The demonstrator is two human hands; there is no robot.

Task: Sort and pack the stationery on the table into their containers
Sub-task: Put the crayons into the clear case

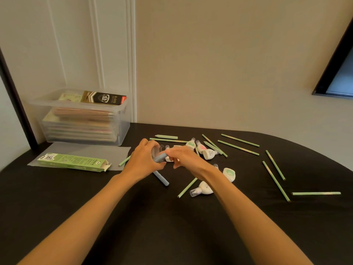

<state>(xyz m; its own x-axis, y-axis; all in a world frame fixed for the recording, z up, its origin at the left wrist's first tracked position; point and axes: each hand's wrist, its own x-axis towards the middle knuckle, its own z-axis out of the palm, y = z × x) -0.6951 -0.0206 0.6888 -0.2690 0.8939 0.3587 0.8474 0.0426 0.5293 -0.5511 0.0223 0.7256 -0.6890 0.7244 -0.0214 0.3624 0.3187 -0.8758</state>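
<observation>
The blue stick [160, 157] sits at the mouth of a small clear case [158, 149], held above the middle of the table [172, 236]. The left hand [141, 159] curls round the case, with its thumb under the stick. The right hand [188, 159] has bent fingers that seem to pinch the stick's near end, though the exact contact is hard to make out.

The likeliest fault is a skewed entry: if the stick meets the case's lip at an angle, it could jam or push the light case out of the left hand's grip. A slip would drop it among the correction-tape dispensers [209, 154] just beyond the hands, and those round-bodied pieces may roll.

A second blue stick [161, 177] lies under the left wrist, so a lowered forearm could knock it toward the table edge. The same goes for the green pencils [238, 147] scattered to the right, some close to the right forearm.

The green pencil carton [73, 162] lies open-ended on a translucent lid [86, 148] to the left, before a clear storage bin [82, 123]. Mixing sticks and pencils between containers would be a sorting error.
</observation>
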